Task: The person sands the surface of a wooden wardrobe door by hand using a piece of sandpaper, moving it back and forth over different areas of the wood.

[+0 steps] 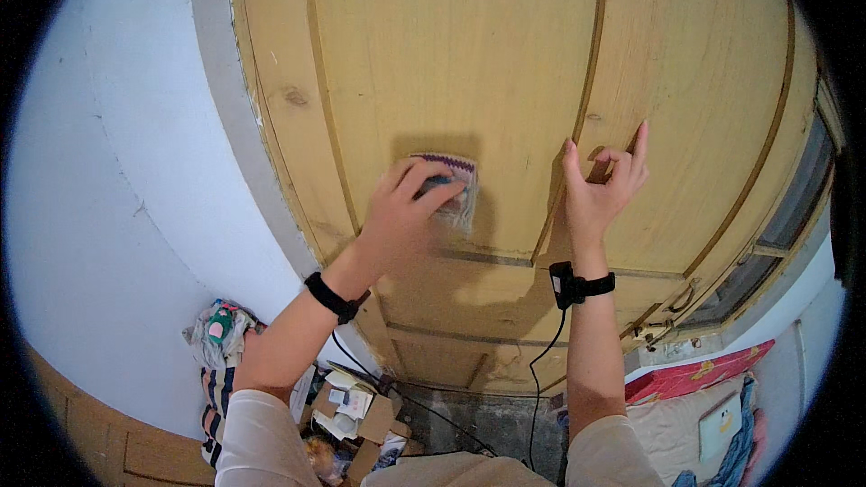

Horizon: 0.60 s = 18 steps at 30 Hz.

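Packet (464, 208) (maybe a cloth, too blurry to tell) in the left hand (397, 218), up at the door (451, 63).
Left fingers are curled round it, thumb underneath; can't tell if it's actually touching the wood. Right hand (603, 194) looks empty, thumb and a finger up, the rest bent, just by the moulding. Looks mid-job to me: packet's in hand and at the middle panel, not stuck or set down. No telling how much is left. Lower down: open box (377, 419), papers (354, 401), and a bed (663, 433) off right.
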Tool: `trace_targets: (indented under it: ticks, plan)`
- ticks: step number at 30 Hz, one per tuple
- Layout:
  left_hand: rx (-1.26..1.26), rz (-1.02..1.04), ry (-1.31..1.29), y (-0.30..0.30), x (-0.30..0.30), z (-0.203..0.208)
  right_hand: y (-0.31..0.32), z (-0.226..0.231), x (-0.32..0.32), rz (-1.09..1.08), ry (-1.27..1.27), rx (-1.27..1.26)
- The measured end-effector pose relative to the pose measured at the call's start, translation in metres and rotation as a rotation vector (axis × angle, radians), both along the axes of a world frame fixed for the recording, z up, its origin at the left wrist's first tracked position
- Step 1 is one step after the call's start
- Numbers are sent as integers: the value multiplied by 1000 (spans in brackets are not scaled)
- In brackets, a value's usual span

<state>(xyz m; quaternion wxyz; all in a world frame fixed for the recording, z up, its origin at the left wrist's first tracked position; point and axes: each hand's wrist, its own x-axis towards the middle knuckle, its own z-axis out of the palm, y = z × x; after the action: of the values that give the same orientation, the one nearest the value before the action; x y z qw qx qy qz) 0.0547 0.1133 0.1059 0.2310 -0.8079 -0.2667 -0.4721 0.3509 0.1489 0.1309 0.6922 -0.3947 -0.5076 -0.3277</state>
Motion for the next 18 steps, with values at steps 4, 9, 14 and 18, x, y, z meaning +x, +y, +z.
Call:
trace_targets:
  ticks: [4, 9, 14, 18]
  plan:
    - [30, 24, -33, 14, -1, -14, 1, 0, -1, 6, -7, 6]
    - [-67, 40, 42, 5, 2, -61, 7, -3, 4, 50, 13, 2]
    - [-139, 62, 7, -4, 6, -87, 6, -2, 5, 7, -24, 30]
    - [-264, 77, 85, -12, -1, -96, 2, -4, 4, 72, 3, -16]
